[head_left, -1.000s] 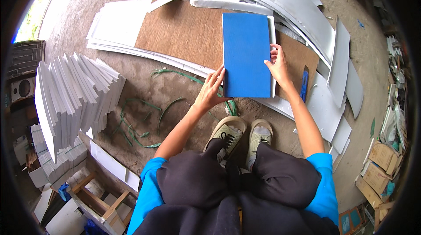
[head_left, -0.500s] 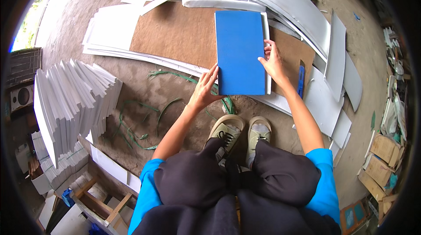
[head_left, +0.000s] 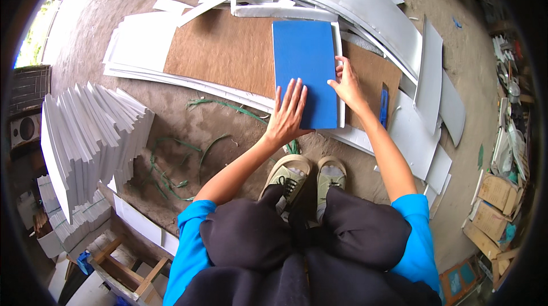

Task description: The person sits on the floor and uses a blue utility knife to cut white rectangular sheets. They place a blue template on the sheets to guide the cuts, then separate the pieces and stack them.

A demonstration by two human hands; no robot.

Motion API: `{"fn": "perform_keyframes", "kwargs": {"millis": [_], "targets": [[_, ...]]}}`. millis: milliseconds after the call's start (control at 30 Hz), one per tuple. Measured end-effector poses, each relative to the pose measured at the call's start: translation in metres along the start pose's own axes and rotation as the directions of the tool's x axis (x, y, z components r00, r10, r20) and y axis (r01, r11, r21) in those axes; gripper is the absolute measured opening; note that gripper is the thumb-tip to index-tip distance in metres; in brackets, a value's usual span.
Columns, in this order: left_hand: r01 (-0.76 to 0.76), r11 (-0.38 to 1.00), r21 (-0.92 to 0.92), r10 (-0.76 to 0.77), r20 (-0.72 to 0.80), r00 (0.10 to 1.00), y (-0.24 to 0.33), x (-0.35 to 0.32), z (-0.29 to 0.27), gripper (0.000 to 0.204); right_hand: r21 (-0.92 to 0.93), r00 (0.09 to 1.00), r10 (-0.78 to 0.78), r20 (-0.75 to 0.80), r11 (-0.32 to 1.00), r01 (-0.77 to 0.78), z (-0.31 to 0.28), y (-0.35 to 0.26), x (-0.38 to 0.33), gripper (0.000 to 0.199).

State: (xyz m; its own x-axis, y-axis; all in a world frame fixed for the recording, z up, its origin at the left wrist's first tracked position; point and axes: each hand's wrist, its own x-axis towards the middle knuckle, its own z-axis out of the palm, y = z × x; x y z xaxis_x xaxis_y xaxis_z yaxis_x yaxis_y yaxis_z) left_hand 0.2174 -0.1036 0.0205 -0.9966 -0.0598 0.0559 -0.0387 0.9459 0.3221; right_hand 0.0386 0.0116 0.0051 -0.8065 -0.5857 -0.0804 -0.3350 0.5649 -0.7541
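A blue rectangular board lies lengthwise away from me, with a white board showing along its right edge from underneath. My left hand rests flat on the lower left part of the blue board, fingers spread. At the right edge is my right hand, its fingers bent against the edge and its thumb apart, over the blue surface. Both boards lie on a brown wooden sheet. A blue utility knife lies on that sheet, right of my right forearm.
White sheets and offcuts pile up beyond and to the right. A stack of white boards stands at the left. Green strapping lies loose on the floor. Cardboard pieces sit far right; a wooden frame is lower left.
My left hand has moved from the blue board's left edge onto its top and flattened. My right hand stays at the right edge. The whole view has shifted slightly.
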Motion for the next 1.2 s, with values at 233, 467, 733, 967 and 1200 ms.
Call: {"fn": "perform_keyframes", "kwargs": {"millis": [233,467,733,967,1200], "targets": [[0.012,0.981,-0.194,-0.033,-0.107,0.994,-0.009,0.017,-0.006,0.093,0.033,1.0,-0.012,0.002,0.999,0.012,-0.003,0.005,0.0,0.069],[0.183,0.942,-0.281,-0.303,-0.481,0.822,-0.096,0.126,-0.003,0.073,0.011,1.0,-0.009,0.013,1.0,0.008,-0.003,-0.006,-0.003,0.073],[0.007,0.999,0.042,0.011,-0.412,0.911,-0.087,0.173,0.005,0.058,0.051,0.999,0.039,0.029,0.998,-0.04,-0.006,-0.012,-0.007,0.073],[0.125,0.991,0.057,-0.089,-0.433,0.897,-0.076,0.164,0.009,0.057,0.05,0.998,-0.057,-0.012,0.997,0.058,-0.01,-0.009,-0.015,0.07],[0.205,0.974,0.094,-0.144,-0.439,0.887,-0.065,0.154,0.006,0.065,-0.192,0.942,-0.084,-0.324,0.981,0.021,-0.069,0.015,-0.057,0.041]]}}
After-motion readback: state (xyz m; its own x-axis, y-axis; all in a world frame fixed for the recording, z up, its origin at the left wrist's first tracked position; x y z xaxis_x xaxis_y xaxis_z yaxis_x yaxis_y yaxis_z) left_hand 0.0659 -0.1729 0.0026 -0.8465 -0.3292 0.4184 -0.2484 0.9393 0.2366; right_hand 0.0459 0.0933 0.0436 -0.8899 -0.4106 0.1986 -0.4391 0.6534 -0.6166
